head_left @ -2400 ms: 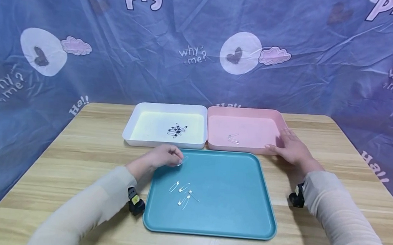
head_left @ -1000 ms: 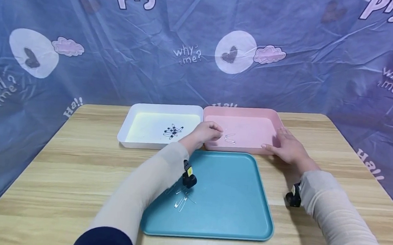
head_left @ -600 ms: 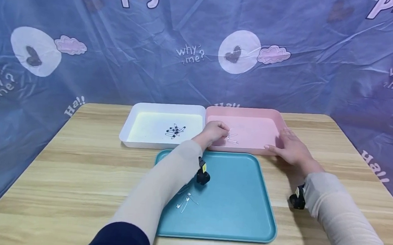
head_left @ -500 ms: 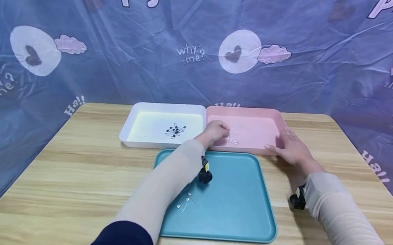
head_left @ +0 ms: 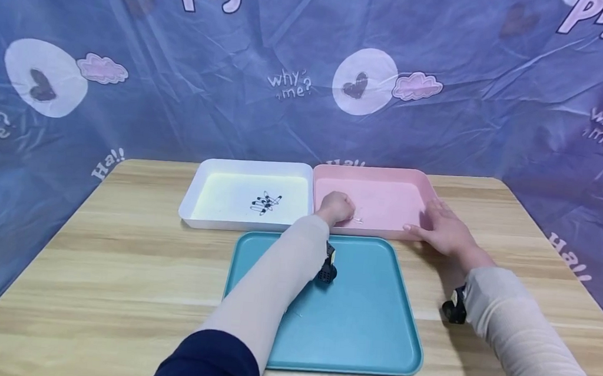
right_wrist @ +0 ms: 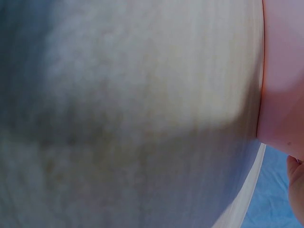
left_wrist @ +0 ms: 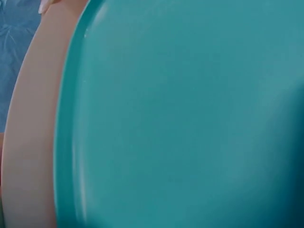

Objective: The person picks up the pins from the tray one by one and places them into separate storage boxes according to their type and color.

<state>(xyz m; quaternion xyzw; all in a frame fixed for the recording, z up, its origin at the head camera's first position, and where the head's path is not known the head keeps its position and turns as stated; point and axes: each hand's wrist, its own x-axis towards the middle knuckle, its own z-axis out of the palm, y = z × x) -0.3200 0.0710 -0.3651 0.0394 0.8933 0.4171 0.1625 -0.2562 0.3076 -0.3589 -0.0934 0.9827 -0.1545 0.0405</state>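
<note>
My left hand (head_left: pixel 337 207) reaches into the pink tray (head_left: pixel 383 233) near its front left, fingers curled down at a silver safety pin (head_left: pixel 357 219). The hand hides its own fingertips and most of the pins there. On the pink tray's right side rests my right hand (head_left: pixel 444 230), fingers straight along the wall and thumb toward the front edge. Below the left forearm lies the teal tray (head_left: pixel 355 310), where the sleeve covers nearly all the silver pins. Several black safety pins (head_left: pixel 265 203) sit in the white tray (head_left: pixel 213 225) at the left.
The white and pink trays stand side by side at the back of the wooden table (head_left: pixel 114 268), with the teal tray right in front. A blue printed cloth (head_left: pixel 223 105) hangs behind the table. Each wrist carries a small black camera (head_left: pixel 327 267).
My left hand has carried a silver safety pin from the teal tray up and right into the pink tray, and now sits lower over the pins. The right hand stays put.
</note>
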